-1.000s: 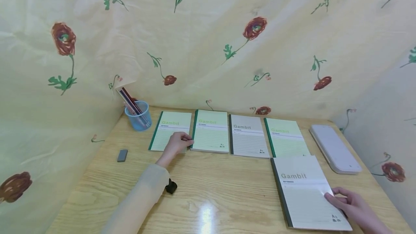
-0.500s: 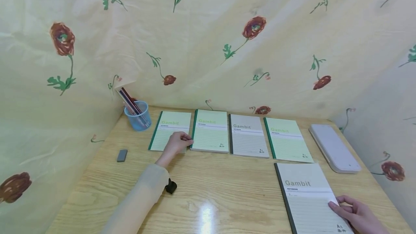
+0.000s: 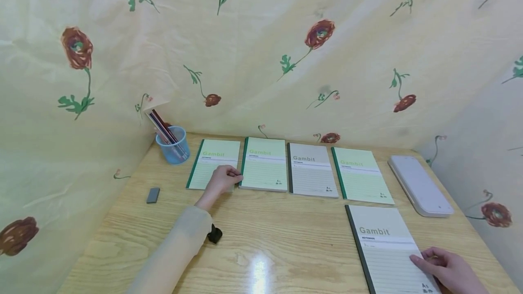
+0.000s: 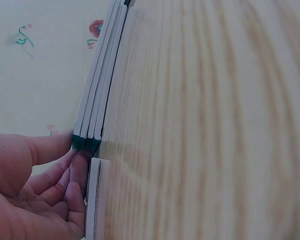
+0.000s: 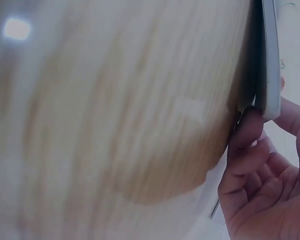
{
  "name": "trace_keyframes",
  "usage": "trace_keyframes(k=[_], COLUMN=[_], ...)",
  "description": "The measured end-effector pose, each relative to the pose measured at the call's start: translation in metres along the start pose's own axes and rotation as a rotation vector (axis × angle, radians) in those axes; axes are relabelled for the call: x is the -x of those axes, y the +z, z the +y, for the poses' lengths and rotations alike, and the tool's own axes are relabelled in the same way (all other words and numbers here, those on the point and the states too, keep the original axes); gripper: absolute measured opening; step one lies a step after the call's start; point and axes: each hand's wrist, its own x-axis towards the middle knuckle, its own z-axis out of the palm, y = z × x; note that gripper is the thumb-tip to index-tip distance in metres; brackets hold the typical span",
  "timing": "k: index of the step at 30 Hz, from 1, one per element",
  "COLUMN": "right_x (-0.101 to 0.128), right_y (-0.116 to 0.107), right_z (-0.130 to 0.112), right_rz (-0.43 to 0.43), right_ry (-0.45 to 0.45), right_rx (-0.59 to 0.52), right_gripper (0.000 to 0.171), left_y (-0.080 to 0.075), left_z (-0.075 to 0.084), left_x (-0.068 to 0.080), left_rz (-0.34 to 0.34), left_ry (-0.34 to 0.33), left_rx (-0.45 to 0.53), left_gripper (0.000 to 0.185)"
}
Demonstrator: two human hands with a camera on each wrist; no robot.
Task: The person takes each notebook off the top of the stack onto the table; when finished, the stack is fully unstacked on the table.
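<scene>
In the head view my right hand (image 3: 449,267) grips the right edge of a grey notebook (image 3: 386,226) with a dark spine, thumb on its cover. The right wrist view shows my curled fingers under the grey notebook's edge (image 5: 272,65), which is raised off the table. My left hand (image 3: 222,179) pinches the lower spine corner of a stack of green notebooks (image 3: 265,167), second from left. In the left wrist view, the thumb touches the stack's upper side (image 4: 92,95) and fingertips curl against its green spine. A thinner green notebook (image 3: 212,158) lies beneath that hand.
Another grey notebook (image 3: 312,171) and a green one (image 3: 361,176) continue the back row. A white slab-like case (image 3: 421,185) lies at right. A blue cup (image 3: 173,146) with pencils and a small grey block (image 3: 153,195) stand at left on the wooden table (image 3: 278,239).
My right hand has drawn the grey notebook down toward the table's front, uncovering the lower part of the right green notebook. My left hand has stayed in place.
</scene>
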Motion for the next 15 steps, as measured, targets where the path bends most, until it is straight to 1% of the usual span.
trace_keyframes(k=[3, 6, 9, 13, 15], right_x=[0.0006, 0.0002, -0.0017, -0.0055, -0.0070], right_y=[-0.0005, -0.0010, -0.0018, -0.0023, -0.0024], right_z=[0.0000, 0.0008, 0.0028, 0.0065, 0.0078], right_rz=[0.018, 0.024, 0.012, -0.012, -0.017], right_ry=[-0.020, -0.023, -0.007, 0.027, 0.032], right_rx=[0.055, 0.069, 0.034, -0.026, -0.037], right_gripper=[0.077, 0.072, 0.076, 0.085, 0.084], left_y=[0.0005, 0.0007, 0.0004, 0.0003, 0.0004], left_z=[0.0014, 0.0018, 0.0015, -0.0001, -0.0005], left_x=[0.0009, 0.0012, 0.0007, -0.0007, -0.0010], left_rz=[0.006, 0.004, -0.001, -0.008, -0.009], left_ry=[-0.010, -0.013, -0.017, -0.016, -0.012], left_rx=[-0.006, -0.004, -0.002, -0.015, -0.024], left_gripper=[0.016, 0.017, 0.017, 0.018, 0.018])
